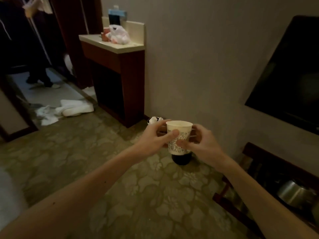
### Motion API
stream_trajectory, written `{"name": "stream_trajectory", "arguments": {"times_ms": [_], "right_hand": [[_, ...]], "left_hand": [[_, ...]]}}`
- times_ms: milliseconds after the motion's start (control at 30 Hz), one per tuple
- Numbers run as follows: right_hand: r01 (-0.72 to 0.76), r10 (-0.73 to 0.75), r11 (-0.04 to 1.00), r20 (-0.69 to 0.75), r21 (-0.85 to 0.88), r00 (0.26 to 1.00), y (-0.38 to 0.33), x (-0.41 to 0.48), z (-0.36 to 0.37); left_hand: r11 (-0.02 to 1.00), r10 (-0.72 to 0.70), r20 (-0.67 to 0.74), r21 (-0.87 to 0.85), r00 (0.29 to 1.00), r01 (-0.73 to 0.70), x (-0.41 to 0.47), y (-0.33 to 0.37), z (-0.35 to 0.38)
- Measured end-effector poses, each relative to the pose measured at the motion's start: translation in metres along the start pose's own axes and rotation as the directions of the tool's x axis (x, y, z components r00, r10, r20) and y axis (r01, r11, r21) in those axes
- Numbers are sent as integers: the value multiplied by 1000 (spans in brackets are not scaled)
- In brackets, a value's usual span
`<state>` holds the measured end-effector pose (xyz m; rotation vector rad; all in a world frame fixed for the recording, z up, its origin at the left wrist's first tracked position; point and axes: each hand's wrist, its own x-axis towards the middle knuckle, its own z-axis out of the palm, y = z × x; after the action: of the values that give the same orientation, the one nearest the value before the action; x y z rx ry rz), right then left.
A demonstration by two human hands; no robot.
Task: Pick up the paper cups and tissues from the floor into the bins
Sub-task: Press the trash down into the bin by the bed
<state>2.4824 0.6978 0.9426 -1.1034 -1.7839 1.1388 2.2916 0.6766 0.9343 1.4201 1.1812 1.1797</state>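
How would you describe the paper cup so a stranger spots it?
Look right of the foot of the wooden cabinet. There the left hand and right hand hold the paper cup upright, in front of a dark bin. Unlike the crumpled tissues beside it, it is smooth, white and dark-printed.

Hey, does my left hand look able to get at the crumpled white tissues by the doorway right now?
Probably not yet: the left hand grips the paper cup with the right hand, and the tissues lie far off to the left. Bare carpet between leaves the path free.
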Motion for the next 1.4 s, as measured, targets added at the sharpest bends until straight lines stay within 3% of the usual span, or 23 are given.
{"name": "stream_trajectory", "arguments": {"times_ms": [233, 400, 567, 733, 933, 1200, 1400], "right_hand": [[-218, 217, 976, 69, -5, 974, 116, 118, -19], [-371, 370, 926, 29, 71, 929, 173, 199, -30], [-513, 521, 851, -63, 115, 851, 231, 258, -54], [-597, 608, 794, -122, 113, 785, 283, 315, -84], [-648, 648, 760, -99, 40, 755, 365, 406, -123], [-748, 744, 661, -86, -57, 663, 471, 489, -155], [-829, 830, 558, -31, 50, 557, 588, 530, -158]], "left_hand": [[972, -225, 75, -58, 972, 229, 131, -99, 0], [939, -333, 126, -49, 934, 342, 232, -148, -4], [885, -448, 313, 22, 838, 465, 334, -195, 5], [842, -506, 398, 36, 765, 538, 416, -228, 25], [794, -584, 339, 49, 737, 606, 522, -277, 53], [711, -680, 315, 64, 662, 700, 628, -375, 90], [701, -684, 332, 52, 649, 711, 674, -504, 113]]}}
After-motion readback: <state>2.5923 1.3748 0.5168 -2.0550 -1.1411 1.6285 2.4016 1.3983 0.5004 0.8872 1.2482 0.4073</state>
